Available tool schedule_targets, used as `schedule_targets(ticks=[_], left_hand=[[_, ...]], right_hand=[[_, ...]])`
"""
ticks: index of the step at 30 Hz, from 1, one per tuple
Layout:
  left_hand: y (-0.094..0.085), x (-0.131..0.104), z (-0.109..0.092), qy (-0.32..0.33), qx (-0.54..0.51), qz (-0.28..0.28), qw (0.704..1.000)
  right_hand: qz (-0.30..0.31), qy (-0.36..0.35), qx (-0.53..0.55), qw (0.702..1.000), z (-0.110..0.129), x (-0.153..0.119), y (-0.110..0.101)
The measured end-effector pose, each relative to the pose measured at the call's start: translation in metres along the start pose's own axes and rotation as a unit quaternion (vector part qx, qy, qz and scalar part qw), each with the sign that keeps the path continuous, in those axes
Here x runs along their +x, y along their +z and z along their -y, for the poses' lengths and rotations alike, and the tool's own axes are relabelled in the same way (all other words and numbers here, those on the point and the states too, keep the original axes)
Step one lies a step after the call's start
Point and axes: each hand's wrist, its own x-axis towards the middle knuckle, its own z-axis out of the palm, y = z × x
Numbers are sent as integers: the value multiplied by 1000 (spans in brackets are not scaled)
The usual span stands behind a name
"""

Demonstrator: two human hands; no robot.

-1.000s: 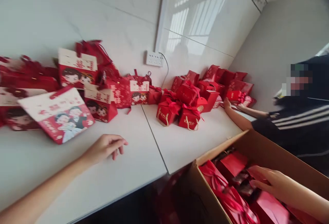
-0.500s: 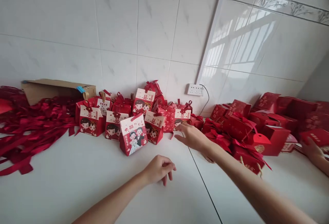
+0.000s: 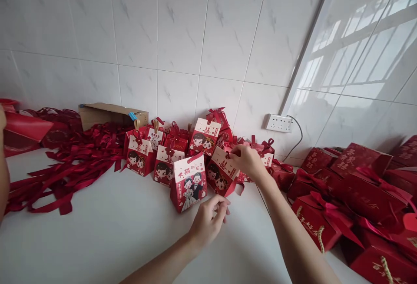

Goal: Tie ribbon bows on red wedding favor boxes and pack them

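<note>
My right hand (image 3: pixel 247 162) pinches the top of a red-and-white wedding candy box (image 3: pixel 223 173) printed with a cartoon couple. That box leans to one side, its lower edge close to the table. My left hand (image 3: pixel 208 219) is held over the table with loosely bent fingers and nothing in them. Just beyond it stands another candy box (image 3: pixel 190 184) with a bride and groom on its front. Similar boxes stand behind and to the left, among them a candy box (image 3: pixel 139 156) with a ribbon loop and a raised candy box (image 3: pixel 204 136).
Dark red ribbons (image 3: pixel 68 171) spill from a cardboard carton (image 3: pixel 112 112) on the left. Red gift boxes with bows and rope handles (image 3: pixel 321 219) are piled on the right. A power strip (image 3: pixel 279 123) with a cable is on the tiled wall. Part of another person's arm (image 3: pixel 2 162) shows at the left edge.
My right hand has reached the candy box and gripped its top, tilting it. My left hand remains near the front box. The view has turned, bringing the scene's left side further in.
</note>
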Motion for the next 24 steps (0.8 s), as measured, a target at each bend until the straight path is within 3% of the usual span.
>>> schedule_targets(ticks=[4, 7, 10, 13, 16, 20, 24], left_hand=[[-5, -4, -10, 149, 61, -105, 981], [-12, -2, -15, 274, 105, -209, 933], [-18, 3, -21, 287, 120, -272, 911], [-21, 3, -31, 238, 102, -237, 936], [-21, -2, -40, 246, 109, -191, 944], [-21, -5, -43, 347, 148, -177, 909], [-22, -4, -41, 402, 158, -181, 884]], right_hand=[[4, -51, 16, 999, 2, -29, -36], [72, -144, 61, 985, 3, -50, -53], [157, -187, 134, 960, 3, -60, -56], [180, -217, 189, 940, 5, -63, -52], [173, -243, 174, 938, 10, -69, -51], [153, -234, 101, 955, 12, -78, -58], [196, -214, 16, 957, 7, -85, -62]])
